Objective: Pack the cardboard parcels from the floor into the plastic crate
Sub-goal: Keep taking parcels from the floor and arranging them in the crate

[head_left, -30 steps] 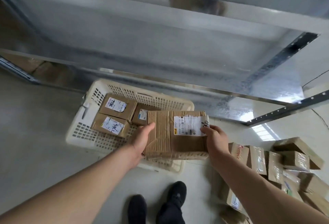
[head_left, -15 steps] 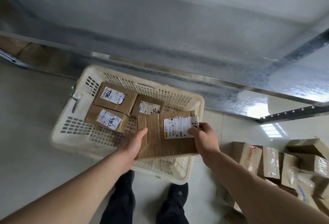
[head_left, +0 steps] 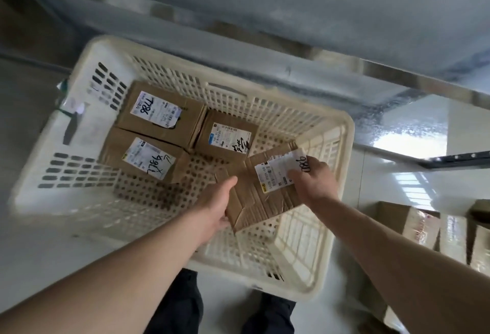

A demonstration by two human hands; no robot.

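While both hands held it by its opposite short edges, the flat, creased brown cardboard parcel [head_left: 261, 188] hung tilted inside the cream perforated plastic crate [head_left: 328, 132], near its right wall. The left hand [head_left: 216, 207] and right hand [head_left: 314, 178] each gripped it. It looked light, stiff enough, and best supported at those edges.

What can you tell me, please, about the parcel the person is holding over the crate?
The parcel is a flat brown cardboard box, creased and taped, with a white label bearing handwritten digits near its right end. It sits tilted inside the cream plastic crate, at the right, apart from the three parcels at the back left. The left hand grips its near-left corner; the right hand holds its right end, with the fingers over the label.
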